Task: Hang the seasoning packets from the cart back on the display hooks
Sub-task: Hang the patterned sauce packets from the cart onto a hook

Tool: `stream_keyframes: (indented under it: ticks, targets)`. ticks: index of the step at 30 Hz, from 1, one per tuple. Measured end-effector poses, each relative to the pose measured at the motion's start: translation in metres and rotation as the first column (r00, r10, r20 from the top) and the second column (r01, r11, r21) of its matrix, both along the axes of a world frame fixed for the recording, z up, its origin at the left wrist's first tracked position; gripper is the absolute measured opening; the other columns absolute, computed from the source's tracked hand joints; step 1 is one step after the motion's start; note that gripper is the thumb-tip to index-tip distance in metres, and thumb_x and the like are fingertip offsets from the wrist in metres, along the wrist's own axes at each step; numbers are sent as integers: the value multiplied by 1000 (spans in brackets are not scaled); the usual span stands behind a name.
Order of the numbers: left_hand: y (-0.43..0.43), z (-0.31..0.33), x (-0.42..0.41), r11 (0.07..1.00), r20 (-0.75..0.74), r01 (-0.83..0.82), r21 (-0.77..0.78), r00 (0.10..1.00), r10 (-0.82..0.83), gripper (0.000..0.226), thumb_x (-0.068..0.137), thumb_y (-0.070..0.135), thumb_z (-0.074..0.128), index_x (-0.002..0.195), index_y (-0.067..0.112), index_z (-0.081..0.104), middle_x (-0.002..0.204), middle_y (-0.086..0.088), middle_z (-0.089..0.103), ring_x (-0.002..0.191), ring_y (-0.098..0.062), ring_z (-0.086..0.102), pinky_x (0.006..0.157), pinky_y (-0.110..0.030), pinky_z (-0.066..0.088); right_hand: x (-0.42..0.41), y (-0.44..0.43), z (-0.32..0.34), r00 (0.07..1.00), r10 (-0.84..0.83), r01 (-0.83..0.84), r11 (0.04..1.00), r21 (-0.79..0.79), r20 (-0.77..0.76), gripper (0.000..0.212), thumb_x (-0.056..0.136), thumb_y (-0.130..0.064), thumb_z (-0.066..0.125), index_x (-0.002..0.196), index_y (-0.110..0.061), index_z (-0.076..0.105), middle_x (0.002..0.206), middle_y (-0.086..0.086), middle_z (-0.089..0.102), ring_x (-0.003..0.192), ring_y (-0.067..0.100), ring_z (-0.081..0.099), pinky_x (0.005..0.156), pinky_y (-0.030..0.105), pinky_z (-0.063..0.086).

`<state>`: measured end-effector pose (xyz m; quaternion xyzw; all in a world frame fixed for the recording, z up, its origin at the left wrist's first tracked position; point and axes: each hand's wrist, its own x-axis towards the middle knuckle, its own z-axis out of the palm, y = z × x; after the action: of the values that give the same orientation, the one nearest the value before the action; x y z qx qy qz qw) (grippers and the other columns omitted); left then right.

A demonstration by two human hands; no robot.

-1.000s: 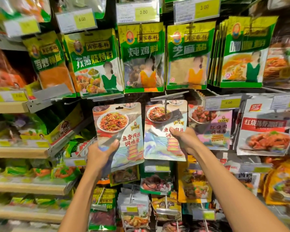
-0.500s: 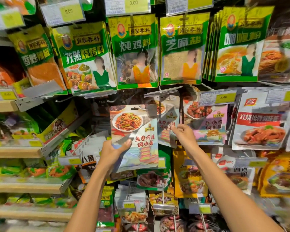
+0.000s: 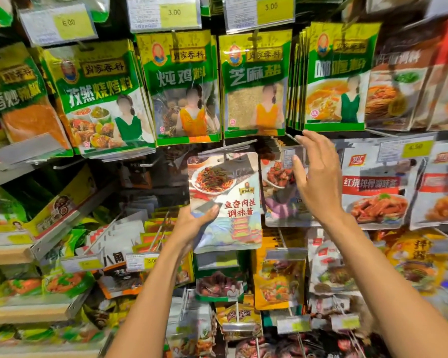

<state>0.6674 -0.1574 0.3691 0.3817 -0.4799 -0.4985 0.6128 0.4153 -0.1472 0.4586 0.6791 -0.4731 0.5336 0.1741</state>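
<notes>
Place: shop display [image 3: 145, 182] of hooks with packets hanging in rows; wooden shelves [image 3: 8, 254] at the left.
Top row: five green packets [image 3: 184, 86] face out side by side, with three price tags [image 3: 173, 12] above them reading 6.00, 3.00 and 3.00.
Packet [image 3: 230, 202]: one, white with a dish pictured, upright in the middle row. Its top edge is at a hook [image 3: 233, 148]; whether it hangs there cannot be told.
Left hand [image 3: 192, 226]: fingers clamped on the packet's lower left corner, thumb on the front.
Right hand [image 3: 318, 177]: fingers apart, holding nothing, in front of the next packet [image 3: 277, 177] to the right.

Display hooks [image 3: 65, 166] with rows of seasoning packets [image 3: 184, 86]; wooden shelves [image 3: 8, 255] of pouches [image 3: 23, 285] at left
</notes>
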Motion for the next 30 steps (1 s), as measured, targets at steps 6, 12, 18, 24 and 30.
stream_keyframes:
  ticks: [6, 12, 18, 24, 30]
  targets:
    - [-12, -7, -3, 1000, -2, 3, 24, 1000, -3, 33, 64, 15, 79, 95, 4, 71, 98, -11, 73, 92, -21, 69, 73, -26, 55, -9, -16, -2, 987, -75, 76, 997, -2, -139, 38, 93, -13, 54, 129, 1, 53, 130, 18, 54, 125, 33, 48, 115, 40, 23]
    - [-20, -9, -7, 997, 11, -48, 59, 999, 47, 24, 71, 12, 76, 94, 6, 73, 96, -9, 74, 92, -19, 70, 71, -22, 55, -13, -18, -10, 980, -91, 79, 994, -71, -175, 38, 93, -15, 57, 127, 3, 53, 126, 19, 57, 122, 34, 52, 114, 43, 29]
    - [-28, 3, -30, 912, 143, -398, 102, 913, 382, 12, 77, 7, 75, 73, 8, 64, 60, 5, 62, 48, 0, 58, 43, -8, 42, -11, -19, -13, 980, -111, 94, 990, -108, -166, 40, 93, -15, 58, 128, 4, 53, 127, 20, 57, 123, 34, 52, 112, 46, 33]
    - [-43, 2, -41, 830, 201, -532, 169, 843, 500, 34, 68, 38, 82, 63, 17, 55, 63, 4, 58, 60, -11, 54, 58, -26, 46, -10, -17, -12, 984, -94, 81, 993, -85, -152, 41, 93, -14, 58, 128, 5, 53, 129, 21, 56, 125, 34, 50, 112, 47, 34]
    - [-38, 0, -36, 805, 475, -579, 129, 749, 462, 48, 74, 52, 72, 75, 5, 60, 80, -11, 63, 74, -27, 59, 61, -32, 42, -7, -4, -17, 992, -96, 85, 988, -126, -86, 41, 93, -11, 57, 131, 5, 50, 135, 20, 52, 130, 34, 46, 113, 38, 32]
